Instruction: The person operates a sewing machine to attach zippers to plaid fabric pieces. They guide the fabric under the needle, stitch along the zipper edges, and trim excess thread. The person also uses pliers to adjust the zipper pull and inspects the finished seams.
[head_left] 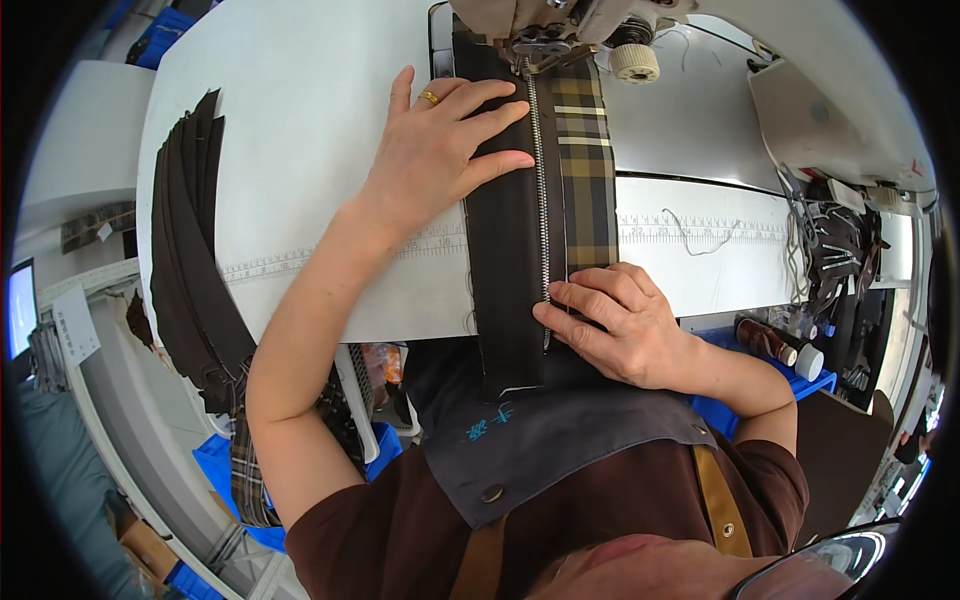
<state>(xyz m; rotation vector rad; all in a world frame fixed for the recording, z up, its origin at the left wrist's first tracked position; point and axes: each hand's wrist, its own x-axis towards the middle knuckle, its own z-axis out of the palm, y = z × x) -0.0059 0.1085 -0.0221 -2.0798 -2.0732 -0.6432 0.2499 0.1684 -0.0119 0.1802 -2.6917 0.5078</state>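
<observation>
My left hand (445, 150) lies spread on a dark fabric strip (500, 260) with a silver zipper (542, 220) running along it, fingertips left of and on the zipper tape near the presser foot (528, 62) of a sewing machine (570, 25). Nearer me, the fingers of my right hand (610, 325) curl onto the same strip beside the zipper at the table's front edge, its thumb hidden. Yellow-grey plaid fabric (590, 200) lies along the strip's right side. The strip's end hangs past the edge over my apron.
The white table (290, 120) has a printed ruler. Long dark strips (190, 230) drape over its left side. A loose thread, dark zippered pieces (835, 250) and cords lie at right. Blue bins (210, 460) and a tray (815, 385) with spools sit below the table.
</observation>
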